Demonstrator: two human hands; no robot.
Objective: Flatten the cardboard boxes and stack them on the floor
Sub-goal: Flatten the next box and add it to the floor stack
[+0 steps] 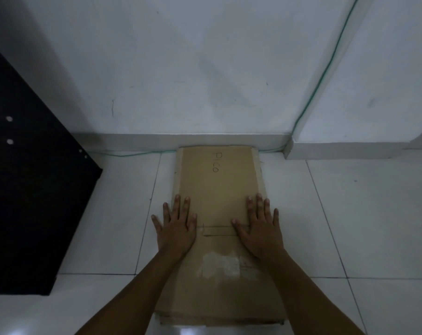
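Observation:
A flattened brown cardboard box [217, 189] lies on the white tiled floor, its far end against the wall's skirting. Handwriting is on its far part and a pale torn label patch on its near part. More cardboard edges show beneath it at the near end, so it rests on a stack. My left hand [176, 226] lies flat, fingers spread, on the box's left edge, partly over the floor. My right hand [259, 226] lies flat with fingers spread on the right side of the box. Neither hand holds anything.
A black panel [31, 189] with small holes stands on the left. A green cable [326, 73] runs down the wall corner and along the skirting behind the box. A white wall step [350, 146] juts out at the right. White floor tiles [362, 213] surround the stack.

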